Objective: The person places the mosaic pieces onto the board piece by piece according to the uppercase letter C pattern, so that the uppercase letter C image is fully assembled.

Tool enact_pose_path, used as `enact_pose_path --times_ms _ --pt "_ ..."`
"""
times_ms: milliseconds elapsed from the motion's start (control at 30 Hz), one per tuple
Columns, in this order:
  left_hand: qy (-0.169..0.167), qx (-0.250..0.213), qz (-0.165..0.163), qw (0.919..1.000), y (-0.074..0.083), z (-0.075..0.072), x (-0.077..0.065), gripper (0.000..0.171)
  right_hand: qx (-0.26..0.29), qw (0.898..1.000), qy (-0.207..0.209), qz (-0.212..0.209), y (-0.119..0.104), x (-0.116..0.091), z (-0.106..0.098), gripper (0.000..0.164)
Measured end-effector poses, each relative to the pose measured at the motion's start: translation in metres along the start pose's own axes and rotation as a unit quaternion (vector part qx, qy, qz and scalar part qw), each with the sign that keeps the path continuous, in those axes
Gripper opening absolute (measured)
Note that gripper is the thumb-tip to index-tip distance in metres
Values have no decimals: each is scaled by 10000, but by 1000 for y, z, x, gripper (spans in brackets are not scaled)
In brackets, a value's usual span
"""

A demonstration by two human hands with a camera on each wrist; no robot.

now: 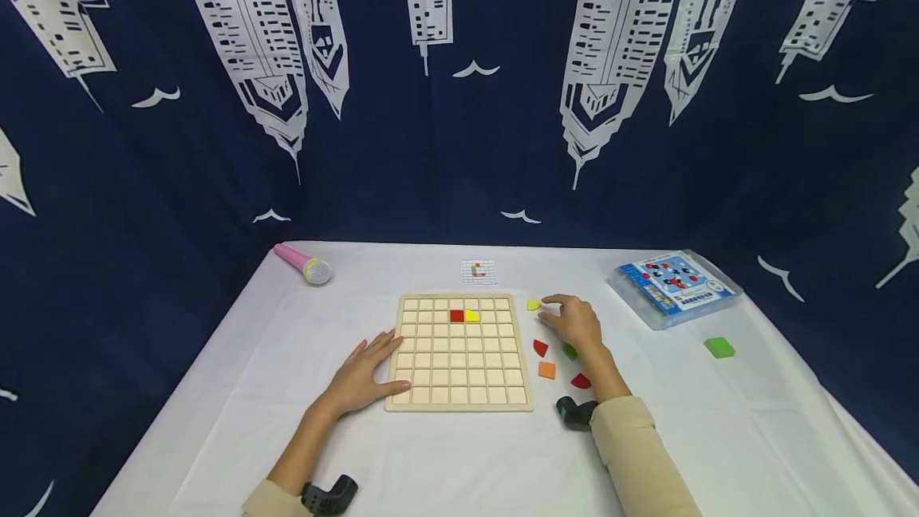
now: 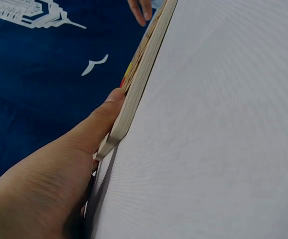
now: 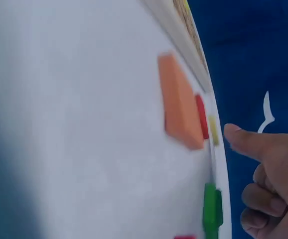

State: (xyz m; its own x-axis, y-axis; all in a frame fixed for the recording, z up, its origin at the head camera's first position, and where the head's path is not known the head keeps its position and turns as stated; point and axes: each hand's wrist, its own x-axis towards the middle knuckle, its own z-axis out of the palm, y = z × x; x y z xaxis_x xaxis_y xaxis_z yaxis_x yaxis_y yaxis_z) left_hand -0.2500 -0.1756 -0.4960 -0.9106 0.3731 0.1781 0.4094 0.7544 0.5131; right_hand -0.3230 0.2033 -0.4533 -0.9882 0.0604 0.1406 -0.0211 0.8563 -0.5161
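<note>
A square wooden grid board (image 1: 459, 410) lies on the table, with a red square piece (image 1: 456, 316) and a yellow piece (image 1: 471, 316) side by side in its upper cells. My left hand (image 1: 362, 372) rests on the board's left edge, fingers spread and thumb over the rim. Right of the board, my right hand (image 1: 577, 324) hovers beside a loose yellow piece (image 1: 534, 305), thumb and index finger apart, holding nothing visible. Below it lie a red piece (image 1: 541, 348), an orange square (image 1: 547, 370), another red piece (image 1: 581, 380) and a green piece (image 1: 569, 351) partly hidden by the hand.
A small printed pattern card (image 1: 478, 272) lies behind the board. The pink toy microphone (image 1: 305, 264) is at the back left. At the right are a clear plastic case (image 1: 675, 287) with a blue cover and a green piece (image 1: 719, 348). A dark patterned curtain (image 1: 431, 142) hangs behind the table.
</note>
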Motion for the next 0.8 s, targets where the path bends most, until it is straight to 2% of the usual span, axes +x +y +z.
enact_pose_path --times_ms 167,433,600,800 --pt "62 0 85 9999 -2 0 -1 88 -109 9996 -168 206 7 4 4 39" --pt "152 -5 82 9999 -3 2 -2 87 -189 9997 -148 59 0 17 16 46" --pt "93 11 33 10000 -4 4 -1 88 -159 9997 -168 -89 -3 22 18 38" --pt "71 34 44 10000 -2 0 -1 88 -141 9989 -355 -275 8 24 10 28"
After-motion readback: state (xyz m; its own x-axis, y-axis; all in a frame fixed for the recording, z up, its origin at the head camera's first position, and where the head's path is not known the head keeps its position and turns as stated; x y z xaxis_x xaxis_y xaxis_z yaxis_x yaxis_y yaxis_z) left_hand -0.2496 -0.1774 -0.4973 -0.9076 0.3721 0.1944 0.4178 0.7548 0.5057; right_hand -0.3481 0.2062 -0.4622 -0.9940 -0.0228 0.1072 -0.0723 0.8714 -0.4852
